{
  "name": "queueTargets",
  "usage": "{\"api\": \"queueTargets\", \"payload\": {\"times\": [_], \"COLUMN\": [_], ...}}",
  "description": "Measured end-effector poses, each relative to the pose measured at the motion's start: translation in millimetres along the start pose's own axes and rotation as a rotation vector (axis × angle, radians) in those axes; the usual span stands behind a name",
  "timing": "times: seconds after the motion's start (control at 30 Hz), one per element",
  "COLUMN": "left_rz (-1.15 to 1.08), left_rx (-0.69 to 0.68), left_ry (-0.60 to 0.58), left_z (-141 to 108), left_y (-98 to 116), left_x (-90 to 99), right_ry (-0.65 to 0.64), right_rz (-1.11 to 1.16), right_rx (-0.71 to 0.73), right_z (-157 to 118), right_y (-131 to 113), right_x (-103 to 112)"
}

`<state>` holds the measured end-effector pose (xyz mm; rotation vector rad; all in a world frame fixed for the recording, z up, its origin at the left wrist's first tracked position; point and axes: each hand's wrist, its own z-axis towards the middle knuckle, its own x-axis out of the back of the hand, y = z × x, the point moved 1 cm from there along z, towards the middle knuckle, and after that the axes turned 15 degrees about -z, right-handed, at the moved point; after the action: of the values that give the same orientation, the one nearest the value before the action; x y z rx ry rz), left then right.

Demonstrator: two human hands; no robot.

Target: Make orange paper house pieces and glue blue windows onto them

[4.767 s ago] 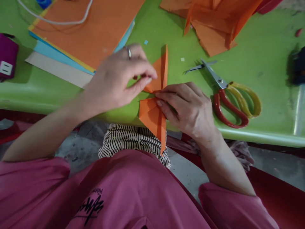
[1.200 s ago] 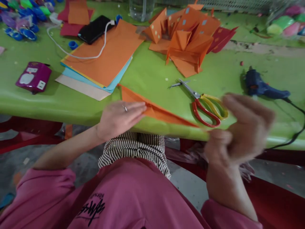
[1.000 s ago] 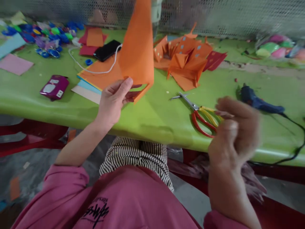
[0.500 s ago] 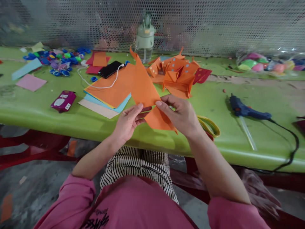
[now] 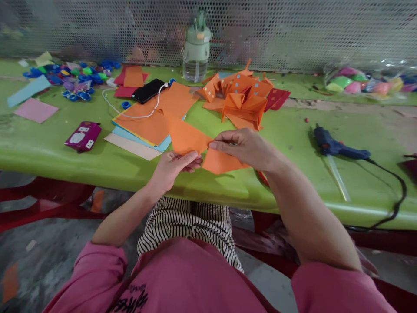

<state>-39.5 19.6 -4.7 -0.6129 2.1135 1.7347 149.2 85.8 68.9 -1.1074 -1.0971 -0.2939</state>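
Observation:
My left hand [image 5: 174, 168] pinches the lower edge of a folded orange paper [image 5: 188, 138] between thumb and fingers, just above the table's near edge. The thumb and forefinger of my right hand [image 5: 243, 145] are closed on the paper's right corner. Beneath those fingers hangs another orange paper part [image 5: 223, 161]; whether it is joined to the first part I cannot tell. A stack of coloured sheets [image 5: 138, 130] lies behind my left hand. Beyond my right hand stand folded orange paper shapes [image 5: 243, 106], some with pale dots.
On the green table [image 5: 293, 191] are a glue gun [image 5: 339, 148] with its cable at right, a purple box [image 5: 83, 137], a phone [image 5: 150, 90] with a white cable, a bottle [image 5: 196, 54], blue trinkets [image 5: 78, 80] and a bag of coloured pieces [image 5: 361, 82]. A perforated metal panel [image 5: 276, 34] stands behind.
The upper orange paper has swung from pointing upward to leaning down to the left. My left hand has shifted slightly lower; my right forearm now covers the yellow loop handle.

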Motion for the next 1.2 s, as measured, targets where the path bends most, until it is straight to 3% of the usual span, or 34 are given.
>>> {"api": "queueTargets", "payload": {"times": [0.47, 0.67, 0.73, 0.8, 0.87, 0.93, 0.97, 1.03, 1.13, 1.2], "left_rz": [0.002, 0.110, 0.142, 0.246, 0.432, 0.678, 0.815, 1.077, 1.347, 1.431], "left_rx": [-0.051, -0.057, -0.211, -0.461, -0.725, -0.941, -1.009, -1.057, -0.977, -0.926], "left_ry": [-0.004, -0.131, -0.086, 0.064, 0.207, 0.266, 0.239, 0.038, -0.377, -0.499], "left_z": [-1, -5, -2, 1, 0, -3, -5, -8, -9, -8], "left_y": [-1, 5, 11, 19, 26, 30, 30, 25, 8, -4], "left_x": [-0.2, 14.0, 26.8, 40.2, 48.5, 48.8, 46.2, 37.8, 27.0, 25.6], "right_ry": [-0.074, -0.051, -0.087, -0.164, -0.274, -0.376, -0.400, -0.386, -0.239, -0.106], "right_rz": [0.056, 0.020, -0.009, -0.059, -0.145, -0.274, -0.348, -0.488, -0.660, -0.722], "right_rx": [0.020, 0.045, 0.059, 0.069, 0.077, 0.073, 0.060, 0.040, 0.076, 0.112], "right_z": [-1, -1, 1, 6, 13, 20, 23, 27, 25, 18], "right_y": [7, 7, 12, 18, 24, 26, 27, 26, 23, 23], "right_x": [0, 4, 7, 7, 5, -1, -5, -14, -27, -34]}}
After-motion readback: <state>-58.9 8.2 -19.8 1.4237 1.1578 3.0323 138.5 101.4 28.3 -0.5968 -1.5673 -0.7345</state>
